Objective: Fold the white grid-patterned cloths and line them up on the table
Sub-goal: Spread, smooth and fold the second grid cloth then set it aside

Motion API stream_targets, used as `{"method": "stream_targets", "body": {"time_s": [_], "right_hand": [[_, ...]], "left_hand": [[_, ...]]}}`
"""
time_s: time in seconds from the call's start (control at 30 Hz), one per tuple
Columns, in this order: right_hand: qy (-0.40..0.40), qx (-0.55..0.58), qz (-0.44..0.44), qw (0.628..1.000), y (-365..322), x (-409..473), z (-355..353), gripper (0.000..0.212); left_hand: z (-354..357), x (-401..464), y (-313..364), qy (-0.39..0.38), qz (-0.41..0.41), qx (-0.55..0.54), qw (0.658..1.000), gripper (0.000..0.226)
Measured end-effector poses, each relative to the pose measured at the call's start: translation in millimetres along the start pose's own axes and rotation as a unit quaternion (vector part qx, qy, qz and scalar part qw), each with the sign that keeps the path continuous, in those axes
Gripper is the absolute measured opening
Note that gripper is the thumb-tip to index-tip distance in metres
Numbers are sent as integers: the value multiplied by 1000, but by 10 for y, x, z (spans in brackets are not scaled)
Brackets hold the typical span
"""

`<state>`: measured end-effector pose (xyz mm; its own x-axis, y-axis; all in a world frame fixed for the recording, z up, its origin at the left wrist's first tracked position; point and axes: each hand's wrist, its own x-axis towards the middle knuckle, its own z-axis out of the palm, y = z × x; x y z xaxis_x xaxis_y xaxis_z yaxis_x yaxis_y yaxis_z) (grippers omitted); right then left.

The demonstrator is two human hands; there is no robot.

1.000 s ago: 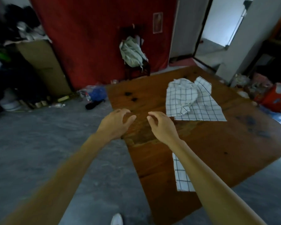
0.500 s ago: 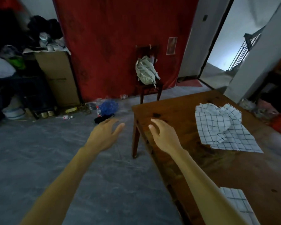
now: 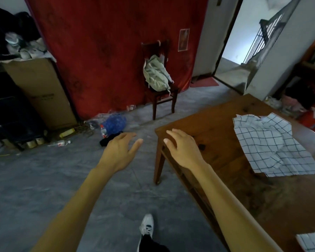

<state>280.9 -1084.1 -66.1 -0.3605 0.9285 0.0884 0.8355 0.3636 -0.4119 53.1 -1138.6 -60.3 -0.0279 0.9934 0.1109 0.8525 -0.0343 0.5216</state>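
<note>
Two cloths show on the bench (image 3: 216,124). Largest, at 3 o'clock: a crumpled pile of white grid-patterned cloths (image 3: 273,148), unfolded. Smaller, at 5 o'clock: one folded cloth (image 3: 312,242) at the frame edge. Left hand (image 3: 119,151) and right hand (image 3: 183,148) hover released, holding nothing. Assessment: one fold done; the pile remains.

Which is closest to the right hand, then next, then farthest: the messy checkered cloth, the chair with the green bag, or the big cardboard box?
Seen from the head camera, starting at the right hand:
1. The messy checkered cloth, lying on the table to the hand's right.
2. The chair with the green bag, across the floor by the red wall.
3. The big cardboard box, far off to the left.
</note>
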Motion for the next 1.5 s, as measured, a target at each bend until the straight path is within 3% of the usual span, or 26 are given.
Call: {"method": "stream_targets", "body": {"time_s": [0.13, 0.3, 0.63, 0.9, 1.1, 1.5], "right_hand": [[52, 43, 27, 997, 249, 698, 157, 48], [91, 100, 63, 989, 445, 1606, 183, 45], [96, 89, 100, 986, 767, 3025, 296, 42], [133, 51, 202, 969, 972, 4221, 631, 41], [196, 31, 295, 935, 799, 4805, 657, 42], [296, 43, 500, 813, 1437, 4881, 298, 34]], "left_hand": [[27, 752, -265, -6, 20, 10, 1000, 76], [-56, 1743, -423, -20, 40, 5, 999, 68], [168, 3614, -833, -101, 80, 24, 991, 58], [457, 5257, -1390, -163, 167, -24, 972, 60], [473, 6278, -1382, -241, 259, -68, 933, 64], [1418, 7244, -231, -360, 445, -102, 813, 49]]}}
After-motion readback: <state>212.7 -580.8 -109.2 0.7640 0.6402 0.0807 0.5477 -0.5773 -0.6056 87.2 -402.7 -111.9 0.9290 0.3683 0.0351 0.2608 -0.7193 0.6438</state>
